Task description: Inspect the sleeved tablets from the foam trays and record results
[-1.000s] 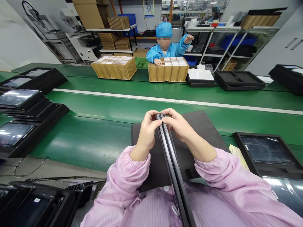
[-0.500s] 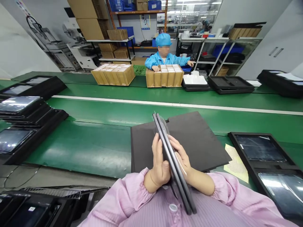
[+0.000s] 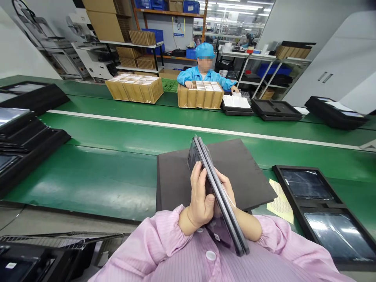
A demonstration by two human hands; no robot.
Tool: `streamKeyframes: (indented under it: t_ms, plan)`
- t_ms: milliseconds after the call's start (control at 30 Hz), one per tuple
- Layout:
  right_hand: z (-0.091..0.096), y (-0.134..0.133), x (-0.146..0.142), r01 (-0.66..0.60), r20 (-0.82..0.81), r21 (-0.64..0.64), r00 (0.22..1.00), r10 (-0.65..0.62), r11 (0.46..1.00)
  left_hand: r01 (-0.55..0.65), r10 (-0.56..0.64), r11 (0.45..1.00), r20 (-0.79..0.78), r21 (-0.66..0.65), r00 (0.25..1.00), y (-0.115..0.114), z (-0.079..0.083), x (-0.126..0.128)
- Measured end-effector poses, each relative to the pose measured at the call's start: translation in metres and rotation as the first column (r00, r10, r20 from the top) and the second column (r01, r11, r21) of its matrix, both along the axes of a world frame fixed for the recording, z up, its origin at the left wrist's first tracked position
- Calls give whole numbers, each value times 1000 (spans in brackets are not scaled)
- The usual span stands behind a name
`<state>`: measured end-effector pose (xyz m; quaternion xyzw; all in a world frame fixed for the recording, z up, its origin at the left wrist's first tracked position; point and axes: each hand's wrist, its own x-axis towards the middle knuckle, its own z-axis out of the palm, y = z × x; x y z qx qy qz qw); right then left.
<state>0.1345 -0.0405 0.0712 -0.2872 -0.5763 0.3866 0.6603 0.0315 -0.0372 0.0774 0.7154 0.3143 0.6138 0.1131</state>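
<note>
A green bench (image 3: pixel 117 172) runs crosswise in front of both hands, with a white stripe (image 3: pixel 164 124) along it beyond them. Directly beyond and beneath the left hand (image 3: pixel 201 197) and right hand (image 3: pixel 227 186) lie dark flat sheets (image 3: pixel 173 176), overlapping askew. Just right of the right hand is a yellow paper (image 3: pixel 280 201), and past it a black tray (image 3: pixel 315 204) with two glossy panels. Well left of the left hand sit stacked black trays (image 3: pixel 44 143). Farther off, across the stripe, stand a left carton (image 3: pixel 138 92) and a right carton (image 3: pixel 201 98); rightward of them, beyond the right hand, lie a paper-topped tray (image 3: pixel 237 112), a pair of dark trays (image 3: pixel 273 111) and a black stack (image 3: pixel 335 113)
</note>
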Motion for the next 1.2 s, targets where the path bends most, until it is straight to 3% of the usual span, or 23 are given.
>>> streamKeyframes:
  t_ms: [100, 167, 300, 433, 533, 767, 933, 1067, 1200]
  plan:
    - [1, 0, 1, -24, -24, -1, 999, 24, 1000, 81, -76, 995, 78, -60, 994, -3, 3, 1]
    - [2, -1, 1, -40, -15, -14, 999, 40, 999, 174, -138, 973, 218, -154, 966, -7, 7, 1]
    - [4, -3, -2, -74, 17, -37, 997, 75, 997, 395, -211, 876, 518, -276, 829, -14, 19, 0]
    - [2, -5, -6, -106, 0, -49, 994, 107, 993, 491, -224, 819, 622, -297, 750, -19, 30, -2]
    - [3, -6, -5, -91, 17, -30, 996, 91, 995, 485, -215, 811, 605, -327, 767, -22, 35, -5]
    - [15, -4, -1, -84, 91, -7, 992, 84, 996, 357, -172, 830, 411, -429, 895, -11, 43, -16]
    - [18, -5, -1, -54, 91, -4, 994, 55, 999, 296, -119, 833, 371, -468, 921, -6, 47, -17]
    - [16, -4, 0, -56, 111, 25, 992, 53, 998, 318, -181, 812, 307, -490, 934, -14, 44, -17]
    - [19, 0, 5, -59, 166, 34, 985, 53, 998, 239, -94, 852, 314, -466, 945, 14, 39, -22]
